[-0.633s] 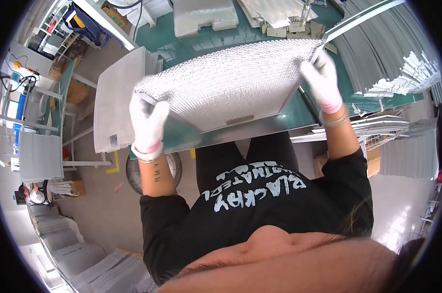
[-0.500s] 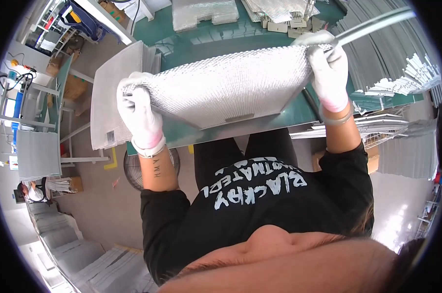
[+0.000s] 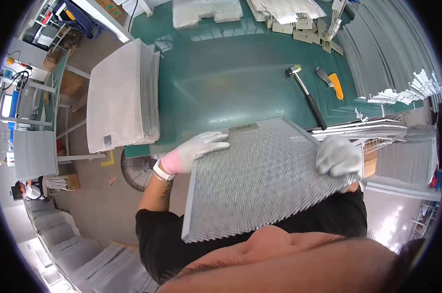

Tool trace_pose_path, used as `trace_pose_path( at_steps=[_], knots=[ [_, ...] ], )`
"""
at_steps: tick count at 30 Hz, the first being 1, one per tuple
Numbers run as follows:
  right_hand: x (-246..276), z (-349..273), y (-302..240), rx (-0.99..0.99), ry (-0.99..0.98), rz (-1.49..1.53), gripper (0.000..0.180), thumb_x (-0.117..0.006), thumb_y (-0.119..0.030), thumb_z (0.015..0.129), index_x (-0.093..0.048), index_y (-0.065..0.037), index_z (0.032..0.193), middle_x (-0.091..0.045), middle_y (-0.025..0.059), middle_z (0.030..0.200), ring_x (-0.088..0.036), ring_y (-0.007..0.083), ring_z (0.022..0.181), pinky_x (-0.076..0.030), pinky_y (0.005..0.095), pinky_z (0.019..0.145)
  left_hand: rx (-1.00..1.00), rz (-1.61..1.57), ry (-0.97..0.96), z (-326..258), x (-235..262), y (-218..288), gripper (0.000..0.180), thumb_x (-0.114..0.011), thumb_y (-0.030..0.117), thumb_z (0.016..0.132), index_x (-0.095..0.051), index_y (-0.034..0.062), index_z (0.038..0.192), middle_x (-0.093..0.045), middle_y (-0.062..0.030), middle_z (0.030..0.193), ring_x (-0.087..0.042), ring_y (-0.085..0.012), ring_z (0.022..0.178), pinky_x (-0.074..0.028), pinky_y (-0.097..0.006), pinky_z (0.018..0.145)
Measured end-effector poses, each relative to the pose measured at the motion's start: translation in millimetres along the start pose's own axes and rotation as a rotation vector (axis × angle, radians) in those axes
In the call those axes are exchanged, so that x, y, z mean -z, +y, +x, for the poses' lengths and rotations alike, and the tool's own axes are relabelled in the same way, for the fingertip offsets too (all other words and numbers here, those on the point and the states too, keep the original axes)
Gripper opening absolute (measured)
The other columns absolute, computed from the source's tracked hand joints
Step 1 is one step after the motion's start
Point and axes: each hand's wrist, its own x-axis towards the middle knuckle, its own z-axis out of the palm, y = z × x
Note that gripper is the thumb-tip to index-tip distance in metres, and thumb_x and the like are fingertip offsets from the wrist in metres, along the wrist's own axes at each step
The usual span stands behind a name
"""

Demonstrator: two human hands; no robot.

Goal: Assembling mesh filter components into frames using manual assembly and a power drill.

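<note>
A silver mesh filter panel (image 3: 260,180) leans between the table edge and my torso, with metal framing along its left, far and right sides. My left hand (image 3: 201,149), in a white glove, lies over its far left corner with the fingers stretched flat across the mesh. At the right edge, my gloved right hand (image 3: 337,156) is closed on the panel, slightly smeared by motion; its fingertips are hidden. Beyond the panel lie a mallet (image 3: 306,95) with a black handle and a knife (image 3: 324,77) beside an orange piece (image 3: 336,86).
A stack of mesh sheets (image 3: 116,97) stands at the left of the green table (image 3: 206,73). More mesh sheets (image 3: 206,12) and several small beige plates (image 3: 304,31) lie at the back. Long grey strips (image 3: 382,49) are piled on the right. A floor fan (image 3: 140,171) stands below left.
The panel has come down toward my torso and turned its mesh face up. Both hands moved nearer me; my left fingers stretched out. The mallet and knife came into sight.
</note>
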Motion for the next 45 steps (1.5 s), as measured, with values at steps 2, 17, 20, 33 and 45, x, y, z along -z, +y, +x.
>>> trace_pose_path(
  at_steps=[2,17,20,33,45],
  knots=[
    [-18.2,-0.7,-6.0,0.03,0.219,-0.186,0.038,-0.063,-0.035,0.093,-0.059,0.001,0.079,-0.065,0.0146,0.076,-0.063,0.0261,0.061,-0.052,0.0336,0.057,0.067,0.152,-0.055,0.2,-2.8,-2.3,0.056,-0.063,0.022,0.083,-0.049,0.005,0.135,-0.047,-0.0178,0.141,-0.044,-0.0361,0.13,-0.035,-0.046,0.109],
    [-35.8,-4.3,0.7,-0.113,0.655,-0.185,0.035,-0.063,-0.033,0.093,-0.059,-0.003,0.075,-0.064,0.0115,0.076,-0.063,0.0234,0.068,-0.051,0.0365,0.058,0.224,0.311,-0.008,-8.9,22.0,-5.1,0.019,-0.066,0.012,0.079,-0.062,0.0011,0.095,-0.061,-0.0157,0.091,-0.059,-0.0353,0.09,-0.047,-0.043,0.082],
    [-2.6,12.0,17.9,-0.241,0.686,-0.341,0.025,-0.063,-0.022,0.094,-0.062,0.0,0.08,-0.063,0.009,0.076,-0.061,0.0194,0.07,-0.05,0.0329,0.065,-0.157,-0.174,0.247,9.9,57.6,57.1,0.015,-0.064,0.014,0.088,-0.062,0.0002,0.093,-0.063,-0.0148,0.091,-0.061,-0.0319,0.083,-0.049,-0.042,0.073],
    [18.8,23.9,46.1,-0.262,0.903,-0.357,0.011,-0.06,-0.01,0.094,-0.06,0.001,0.092,-0.065,0.0098,0.094,-0.059,0.016,0.079,-0.047,0.028,0.073,-0.486,-0.077,1.177,44.2,39.2,48.0,0.013,-0.066,0.009,0.087,-0.057,0.0012,0.092,-0.06,-0.0104,0.085,-0.058,-0.0234,0.076,-0.048,-0.035,0.067],
    [-11.5,-3.3,9.4,0.069,0.119,0.128,0.053,-0.047,-0.041,0.1,-0.057,0.004,0.072,-0.063,0.0167,0.071,-0.057,0.0219,0.045,-0.04,0.0335,0.037,0.373,0.429,0.282,-17.0,-36.6,-1.2,0.03,-0.054,0.009,0.082,-0.06,0.0063,0.111,-0.06,-0.0121,0.109,-0.057,-0.0314,0.106,-0.045,-0.041,0.092]
  ],
)
